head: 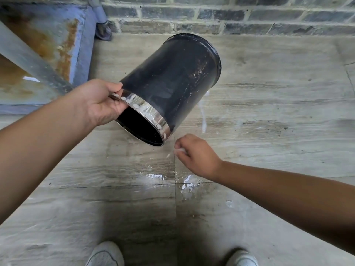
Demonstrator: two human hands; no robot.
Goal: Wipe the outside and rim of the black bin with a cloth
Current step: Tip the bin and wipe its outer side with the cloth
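The black bin [172, 77] hangs tilted in the air, its mouth toward me and its base toward the brick wall. A shiny metal band [143, 106] rings its rim, dotted with white spots. My left hand [101, 102] grips that rim at its upper left, thumb on the outside. Below the rim's lower right, apart from the bin, my right hand [194, 154] has its fingers curled around a small white bit [180, 150]; what this is I cannot tell. No full cloth shows in either hand.
Wet patches [189, 182] glisten on the grey tiled floor under my right hand. A brick wall [230, 18] runs along the back. A rusty blue metal structure [48, 45] with a pipe stands at the left. My white shoes [105, 254] are at the bottom edge.
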